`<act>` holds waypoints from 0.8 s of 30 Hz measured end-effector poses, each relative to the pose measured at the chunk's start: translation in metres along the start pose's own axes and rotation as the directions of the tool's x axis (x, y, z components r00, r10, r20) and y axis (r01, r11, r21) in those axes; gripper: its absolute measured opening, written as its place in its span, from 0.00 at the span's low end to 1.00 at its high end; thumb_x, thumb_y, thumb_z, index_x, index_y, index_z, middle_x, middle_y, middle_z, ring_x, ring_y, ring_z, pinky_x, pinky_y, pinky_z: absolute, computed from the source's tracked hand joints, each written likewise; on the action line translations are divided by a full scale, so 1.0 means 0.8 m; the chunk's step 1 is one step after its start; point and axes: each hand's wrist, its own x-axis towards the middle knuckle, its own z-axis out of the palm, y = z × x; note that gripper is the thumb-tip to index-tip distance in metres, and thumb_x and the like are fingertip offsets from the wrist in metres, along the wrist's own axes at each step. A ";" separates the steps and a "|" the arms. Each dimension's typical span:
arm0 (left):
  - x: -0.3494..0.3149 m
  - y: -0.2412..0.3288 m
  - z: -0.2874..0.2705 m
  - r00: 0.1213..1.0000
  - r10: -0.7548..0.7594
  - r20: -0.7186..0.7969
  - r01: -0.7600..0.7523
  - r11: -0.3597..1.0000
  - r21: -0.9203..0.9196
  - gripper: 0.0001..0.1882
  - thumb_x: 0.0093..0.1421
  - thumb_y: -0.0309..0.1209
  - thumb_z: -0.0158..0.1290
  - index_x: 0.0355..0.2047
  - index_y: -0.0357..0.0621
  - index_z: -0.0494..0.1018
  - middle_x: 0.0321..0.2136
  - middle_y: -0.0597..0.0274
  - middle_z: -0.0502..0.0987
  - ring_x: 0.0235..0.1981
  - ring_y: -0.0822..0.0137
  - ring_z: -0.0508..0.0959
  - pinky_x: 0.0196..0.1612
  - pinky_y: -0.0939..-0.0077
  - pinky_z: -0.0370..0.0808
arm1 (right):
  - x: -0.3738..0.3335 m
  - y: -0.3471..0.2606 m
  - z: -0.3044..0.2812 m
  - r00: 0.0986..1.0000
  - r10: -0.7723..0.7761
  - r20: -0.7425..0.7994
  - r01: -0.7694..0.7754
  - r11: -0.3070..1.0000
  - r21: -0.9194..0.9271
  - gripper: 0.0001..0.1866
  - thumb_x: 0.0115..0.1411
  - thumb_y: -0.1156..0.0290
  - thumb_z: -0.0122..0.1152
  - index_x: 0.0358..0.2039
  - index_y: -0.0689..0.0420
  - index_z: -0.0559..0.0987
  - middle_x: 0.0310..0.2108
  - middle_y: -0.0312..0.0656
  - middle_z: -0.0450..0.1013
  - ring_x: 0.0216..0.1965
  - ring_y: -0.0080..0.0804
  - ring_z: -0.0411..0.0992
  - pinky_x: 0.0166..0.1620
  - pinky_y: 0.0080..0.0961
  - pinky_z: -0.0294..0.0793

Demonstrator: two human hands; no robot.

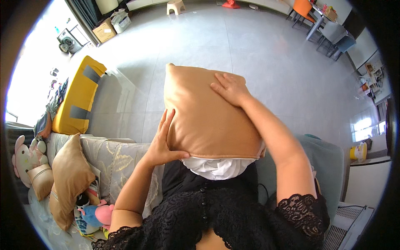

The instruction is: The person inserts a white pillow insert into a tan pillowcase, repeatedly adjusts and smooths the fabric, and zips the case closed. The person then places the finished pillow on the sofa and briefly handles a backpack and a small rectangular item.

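Left hand [160,143] and right hand [232,90], uncurled and apart, on one tan cushion cover [204,114] partly around one white insert [219,168].

Home: sofa [121,160], apparent washer [68,41]

smooth, soft-sheened cloth cushion cover [204,114], crinkled fabric insert [218,168], glossy tiled floor [191,48], openwork lace sleeve [301,211]
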 end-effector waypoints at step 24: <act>0.224 -0.224 0.107 0.854 -0.439 0.279 0.221 0.792 0.569 0.53 0.47 0.59 0.61 0.66 0.44 0.55 0.59 0.39 0.65 0.62 0.45 0.63 0.63 0.58 0.59 | -0.069 0.031 -0.030 0.998 -0.057 -0.039 0.067 0.946 0.316 0.27 0.55 0.57 0.64 0.52 0.59 0.73 0.50 0.49 0.72 0.49 0.46 0.72 0.53 0.37 0.72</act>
